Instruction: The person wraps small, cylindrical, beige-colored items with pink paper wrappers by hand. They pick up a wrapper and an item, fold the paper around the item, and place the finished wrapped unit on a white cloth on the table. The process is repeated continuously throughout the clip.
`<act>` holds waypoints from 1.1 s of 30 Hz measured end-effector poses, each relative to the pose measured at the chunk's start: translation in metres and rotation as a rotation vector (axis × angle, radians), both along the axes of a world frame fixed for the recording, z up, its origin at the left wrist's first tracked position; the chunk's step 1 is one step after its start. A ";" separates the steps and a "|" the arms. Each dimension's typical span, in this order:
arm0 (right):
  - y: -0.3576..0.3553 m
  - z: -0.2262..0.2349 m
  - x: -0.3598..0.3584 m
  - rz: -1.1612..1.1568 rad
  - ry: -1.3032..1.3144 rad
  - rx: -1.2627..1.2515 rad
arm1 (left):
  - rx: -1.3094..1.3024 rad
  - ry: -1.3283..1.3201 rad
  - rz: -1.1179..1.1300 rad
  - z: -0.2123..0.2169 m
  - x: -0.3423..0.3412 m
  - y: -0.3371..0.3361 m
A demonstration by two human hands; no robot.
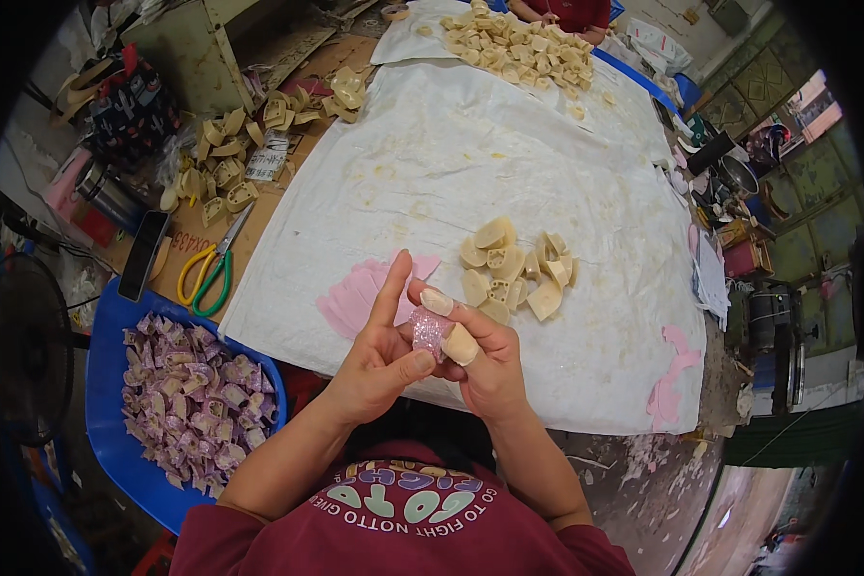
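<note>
Here, both hands meet just above the near edge of the white sheet (509,163) covering the tabletop. The left hand (379,360) has thumb and fingers pinching a small glittery pink piece (429,331); its index finger points up, free. The right hand (485,360) pinches the same piece from the other side, with tan caps on two fingertips (459,344).

Handling, as a judgement: piece looks very light, thin, probably pliable like foil or film over a small form; glitter surface may be a bit slick. Best held at the edges with fingertips, gentle pressure, to avoid creasing.

Look: pink-lilac, sparkly, smaller than a fingertip pad, shape partly hidden by fingers.

Nearby: cream pieces (514,269) heaped just beyond the hands; pink sheets (355,298) beside them; blue tray (115,432) of finished glittery pieces (192,398) at left; scissors (211,269).
</note>
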State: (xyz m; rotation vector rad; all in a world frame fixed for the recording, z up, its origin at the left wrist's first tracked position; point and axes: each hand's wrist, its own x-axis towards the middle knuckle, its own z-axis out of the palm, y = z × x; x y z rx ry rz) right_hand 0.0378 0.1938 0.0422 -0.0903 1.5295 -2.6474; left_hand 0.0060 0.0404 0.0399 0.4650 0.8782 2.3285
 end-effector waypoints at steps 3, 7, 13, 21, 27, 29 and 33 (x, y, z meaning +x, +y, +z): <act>-0.005 0.005 0.002 -0.073 0.141 0.188 | 0.031 -0.145 -0.038 -0.003 -0.004 -0.006; 0.008 0.002 -0.003 -0.057 0.279 0.504 | 0.010 -0.206 -0.067 0.011 -0.004 -0.002; 0.022 -0.011 -0.005 -0.129 0.116 0.101 | -0.564 0.706 0.199 0.009 -0.018 -0.011; 0.031 0.000 0.003 -0.038 -0.184 0.322 | -0.881 1.478 0.320 0.013 -0.023 -0.012; 0.034 0.010 0.009 0.037 -0.114 0.361 | -1.054 1.407 0.248 0.027 -0.021 -0.020; 0.030 0.009 0.009 -0.053 0.005 0.496 | -1.083 1.422 0.301 0.031 -0.017 -0.014; 0.028 0.011 0.007 -0.113 0.048 0.580 | -1.091 1.336 0.340 0.029 -0.019 -0.012</act>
